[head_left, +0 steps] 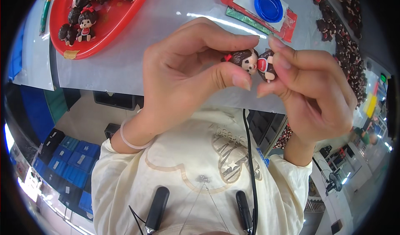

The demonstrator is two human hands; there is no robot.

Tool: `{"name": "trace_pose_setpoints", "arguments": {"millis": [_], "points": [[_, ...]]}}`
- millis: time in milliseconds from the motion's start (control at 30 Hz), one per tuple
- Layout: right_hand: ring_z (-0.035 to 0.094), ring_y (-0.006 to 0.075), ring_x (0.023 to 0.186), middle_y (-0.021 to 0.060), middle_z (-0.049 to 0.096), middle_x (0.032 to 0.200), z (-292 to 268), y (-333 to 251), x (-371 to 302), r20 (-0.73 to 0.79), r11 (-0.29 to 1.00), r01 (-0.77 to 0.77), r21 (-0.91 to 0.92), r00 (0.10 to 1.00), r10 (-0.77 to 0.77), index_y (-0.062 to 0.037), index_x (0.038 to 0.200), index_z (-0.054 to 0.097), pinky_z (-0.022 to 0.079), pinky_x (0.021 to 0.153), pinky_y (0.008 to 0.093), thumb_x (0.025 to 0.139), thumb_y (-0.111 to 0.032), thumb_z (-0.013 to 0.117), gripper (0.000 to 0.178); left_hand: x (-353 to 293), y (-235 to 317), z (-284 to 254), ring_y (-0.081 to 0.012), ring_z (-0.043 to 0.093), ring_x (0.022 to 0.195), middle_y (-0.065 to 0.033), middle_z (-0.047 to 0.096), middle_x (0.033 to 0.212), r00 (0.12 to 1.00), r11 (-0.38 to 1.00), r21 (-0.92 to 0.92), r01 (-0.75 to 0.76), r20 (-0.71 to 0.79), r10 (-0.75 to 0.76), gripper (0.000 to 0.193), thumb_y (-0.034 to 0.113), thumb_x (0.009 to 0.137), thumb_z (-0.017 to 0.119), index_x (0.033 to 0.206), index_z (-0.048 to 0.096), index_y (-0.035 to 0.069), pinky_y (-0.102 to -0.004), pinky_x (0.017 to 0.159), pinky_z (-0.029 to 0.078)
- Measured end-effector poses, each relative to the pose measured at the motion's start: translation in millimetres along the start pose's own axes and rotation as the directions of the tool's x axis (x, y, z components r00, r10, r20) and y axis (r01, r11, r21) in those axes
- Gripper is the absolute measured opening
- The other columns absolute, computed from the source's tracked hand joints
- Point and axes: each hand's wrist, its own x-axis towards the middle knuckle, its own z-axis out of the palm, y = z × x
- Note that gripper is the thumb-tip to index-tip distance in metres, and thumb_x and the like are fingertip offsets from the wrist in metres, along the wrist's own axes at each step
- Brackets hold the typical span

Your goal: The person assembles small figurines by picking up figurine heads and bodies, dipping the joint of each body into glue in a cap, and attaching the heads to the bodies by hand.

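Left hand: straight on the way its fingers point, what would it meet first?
The doll's body, most likely, pinched in the right hand; the head in the left hand looks up against it. Depth is unclear, and the right fingertips look nearly as close.

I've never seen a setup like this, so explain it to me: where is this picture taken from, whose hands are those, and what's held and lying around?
There's no robot here, just a person's two bare hands. The single picture comes from a fisheye camera worn on the head, looking down, so straight edges bend. The left hand pinches the head of a small doll figurine; the right hand holds its body, with a red bib. On the pale table, a red tray at upper left carries similar figurines. A round blue dish sits beyond the hands, and many small brown figures lie along the right.
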Motion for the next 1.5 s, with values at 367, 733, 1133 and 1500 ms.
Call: {"name": "trace_pose_setpoints", "arguments": {"millis": [367, 733, 1133, 1500], "points": [[0.065, 0.027, 0.076, 0.0214, 0.062, 0.082, -1.6, 2.6, -1.0, 0.018, 0.988, -0.126, 0.089, 0.992, 0.125, 0.0099, 0.08, 0.06, 0.054, 0.06, 0.0263, 0.056, 0.001, 0.076, 0.03, 2.6, 1.2, 0.1, -0.0131, 0.057, 0.079, -0.0086, 0.057, 0.088, 0.999, 0.998, -0.023, 0.051, -0.009, -0.052, 0.043, 0.015, 0.073, 0.071, 0.105, 0.055, -0.009, -0.0216, 0.066, 0.047], [0.06, 0.0249, 0.086, 0.0199, 0.059, 0.098, 13.9, 3.5, -19.9, -0.117, 0.996, -0.087, -0.008, 0.989, 0.086, 0.007, 0.095, 0.062, 0.05, 0.072, 0.0293, 0.069, -0.017, 0.071, 0.036, 5.7, 5.2, 3.0, -0.0157, 0.06, 0.083, -0.0118, 0.061, 0.094, 0.985, 0.983, -0.08, 0.168, 0.048, -0.165, 0.046, 0.024, 0.081, 0.065, 0.111, 0.048, -0.007, -0.0251, 0.067, 0.051], [0.051, 0.0252, 0.101, 0.0153, 0.052, 0.113, -39.9, 16.6, -39.5, -0.183, 0.804, -0.431, -0.41, 0.902, 0.39, -0.0022, 0.114, 0.057, 0.041, 0.087, 0.0325, 0.08, -0.015, 0.061, 0.037, 3.2, 2.6, 2.1, -0.0168, 0.05, 0.094, -0.0124, 0.045, 0.108, 0.98, 0.876, 0.441, -0.195, 0.121, 0.157, 0.04, -0.006, 0.068, 0.065, 0.106, 0.054, -0.005, -0.0266, 0.079, 0.042], [0.052, 0.0274, 0.099, 0.0111, 0.056, 0.11, -79.5, 51.8, -64.3, -0.168, 0.626, -0.479, -0.616, 0.856, 0.49, -0.0073, 0.109, 0.057, 0.038, 0.088, 0.0343, 0.078, -0.008, 0.059, 0.031, 30.2, 77.5, -57.5, -0.0222, 0.058, 0.085, -0.0094, 0.056, 0.103, 0.929, -0.059, 0.989, -0.138, 0.15, 0.338, 0.029, -0.002, 0.071, 0.059, 0.099, 0.059, 0.004, -0.0304, 0.072, 0.047]]}}
